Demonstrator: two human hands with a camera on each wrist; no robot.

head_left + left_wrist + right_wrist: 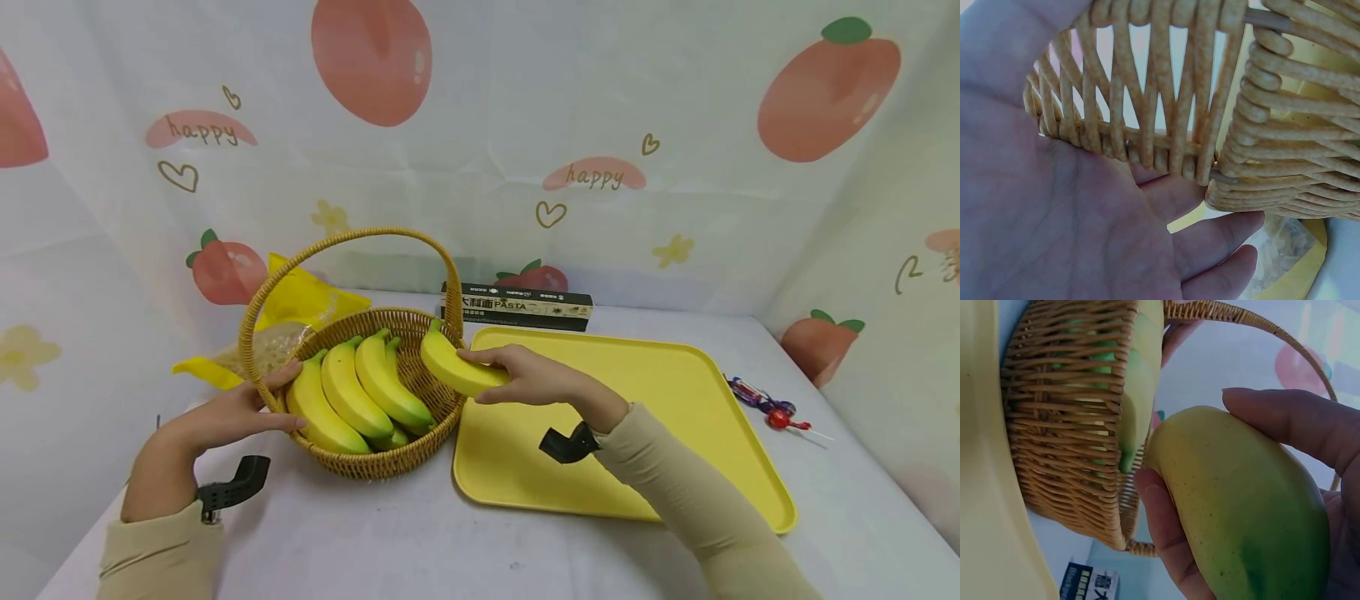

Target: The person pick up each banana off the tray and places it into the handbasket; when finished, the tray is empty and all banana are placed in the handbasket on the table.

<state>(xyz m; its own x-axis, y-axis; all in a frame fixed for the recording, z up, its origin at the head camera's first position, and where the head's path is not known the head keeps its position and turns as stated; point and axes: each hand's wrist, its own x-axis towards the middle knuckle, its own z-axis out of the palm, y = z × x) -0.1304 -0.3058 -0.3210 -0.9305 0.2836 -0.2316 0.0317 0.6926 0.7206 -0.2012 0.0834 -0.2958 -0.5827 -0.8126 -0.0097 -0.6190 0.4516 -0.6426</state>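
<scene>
A wicker basket (360, 465) with a tall arched handle holds several yellow bananas (347, 387) with green tips. My left hand (225, 417) grips the basket's left side near the handle base. In the left wrist view, the palm lies against the woven wall (1160, 112), with fingers reaching past it. At the basket's right rim, my right hand (543, 379) holds a single banana (453, 367) between thumb and fingers. Up close in the right wrist view, that banana (1235, 494) is tilted beside the basket; part of the palm behind it is hidden.
A yellow tray (600, 467) lies right of the basket, close against it. Behind stands a dark pasta box (517, 307). A yellow bag (311, 296) sits behind the basket's left side. Wrapped lollipops (780, 412) lie beyond the tray's right edge.
</scene>
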